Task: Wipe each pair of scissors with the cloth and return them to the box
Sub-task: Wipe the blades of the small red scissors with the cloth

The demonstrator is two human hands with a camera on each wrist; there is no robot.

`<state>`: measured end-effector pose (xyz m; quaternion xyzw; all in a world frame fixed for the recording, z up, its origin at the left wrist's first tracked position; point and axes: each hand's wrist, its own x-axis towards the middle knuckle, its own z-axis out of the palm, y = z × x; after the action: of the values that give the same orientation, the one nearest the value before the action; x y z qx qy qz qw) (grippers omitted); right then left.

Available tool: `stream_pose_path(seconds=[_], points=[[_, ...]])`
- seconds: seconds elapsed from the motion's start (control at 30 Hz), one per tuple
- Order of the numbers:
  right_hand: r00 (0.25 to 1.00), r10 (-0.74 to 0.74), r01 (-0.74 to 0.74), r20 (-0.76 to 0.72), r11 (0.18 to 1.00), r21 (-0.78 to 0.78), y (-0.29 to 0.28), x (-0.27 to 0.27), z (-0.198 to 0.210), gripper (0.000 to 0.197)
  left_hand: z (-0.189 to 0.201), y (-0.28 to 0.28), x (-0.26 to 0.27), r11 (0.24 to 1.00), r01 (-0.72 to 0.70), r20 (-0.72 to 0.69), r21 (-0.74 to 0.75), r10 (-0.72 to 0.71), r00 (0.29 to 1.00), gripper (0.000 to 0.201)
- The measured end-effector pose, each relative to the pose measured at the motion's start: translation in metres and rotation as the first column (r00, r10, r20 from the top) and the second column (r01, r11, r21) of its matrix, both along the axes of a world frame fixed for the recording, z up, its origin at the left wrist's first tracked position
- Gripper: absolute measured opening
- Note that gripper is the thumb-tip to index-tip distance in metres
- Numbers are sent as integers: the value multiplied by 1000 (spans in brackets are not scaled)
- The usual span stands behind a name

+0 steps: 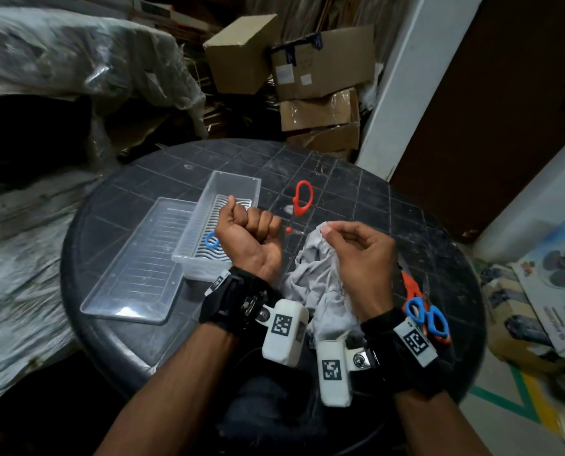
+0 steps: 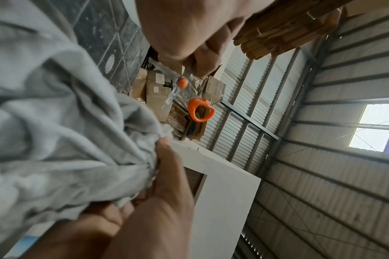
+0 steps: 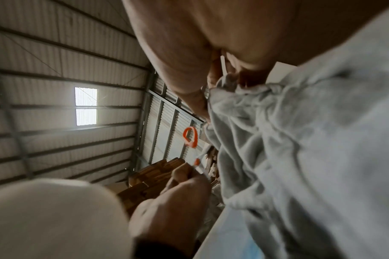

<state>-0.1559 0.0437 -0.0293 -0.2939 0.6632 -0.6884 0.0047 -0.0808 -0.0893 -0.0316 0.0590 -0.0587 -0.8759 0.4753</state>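
Note:
My left hand (image 1: 254,225) is a fist gripping the orange-handled scissors (image 1: 302,199) by the blade end, with the handle loop pointing away over the table. In the left wrist view, the blades run up into the fingers (image 2: 195,57) and the handle (image 2: 200,109) hangs free. My right hand (image 1: 332,230) pinches a crumpled grey cloth (image 1: 320,284) just right of the scissors, apart from them. The clear box (image 1: 192,255) lies left of my hands with blue-handled scissors (image 1: 212,240) inside. The right wrist view shows the cloth (image 3: 300,140) and the orange handle (image 3: 190,137).
The box's clear lid (image 1: 136,268) lies flat on the dark round table (image 1: 356,192), left of the box. More scissors with blue and orange handles (image 1: 425,311) lie near the table's right edge. Cardboard boxes (image 1: 320,77) are stacked beyond the table.

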Motion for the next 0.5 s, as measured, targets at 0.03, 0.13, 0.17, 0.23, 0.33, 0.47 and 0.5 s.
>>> stream_pose_path(seconds=[0.03, 0.13, 0.17, 0.23, 0.33, 0.47, 0.5], points=[[999, 35, -36, -8, 999, -16, -1, 5, 2, 8, 0, 0, 0, 1000, -2, 2, 2, 2, 1000, 60], [994, 77, -76, -84, 997, 19, -11, 17, 3, 7, 0, 0, 0, 1000, -1, -7, 12, 1, 1000, 60], [989, 68, -62, -132, 997, 55, -14, 18, 0, 6, 0, 0, 0, 1000, -1, -10, 7, 1, 1000, 60], [974, 51, -24, -219, 992, 121, -20, 18, -5, 6, 0, 0, 0, 1000, -3, -5, -1, 3, 1000, 60], [950, -4, 57, -313, 985, 162, -27, 17, -10, 5, -2, 0, -1, 1000, -6, 11, -10, 6, 1000, 60], [919, -78, 159, -385, 970, 184, -34, 16, -12, 3, -3, 0, -1, 1000, -19, 35, -4, 19, 999, 59], [920, -92, 175, -381, 966, 188, -36, 16, -13, 4, -3, 0, -1, 1000, -23, 40, -5, 23, 999, 58]])
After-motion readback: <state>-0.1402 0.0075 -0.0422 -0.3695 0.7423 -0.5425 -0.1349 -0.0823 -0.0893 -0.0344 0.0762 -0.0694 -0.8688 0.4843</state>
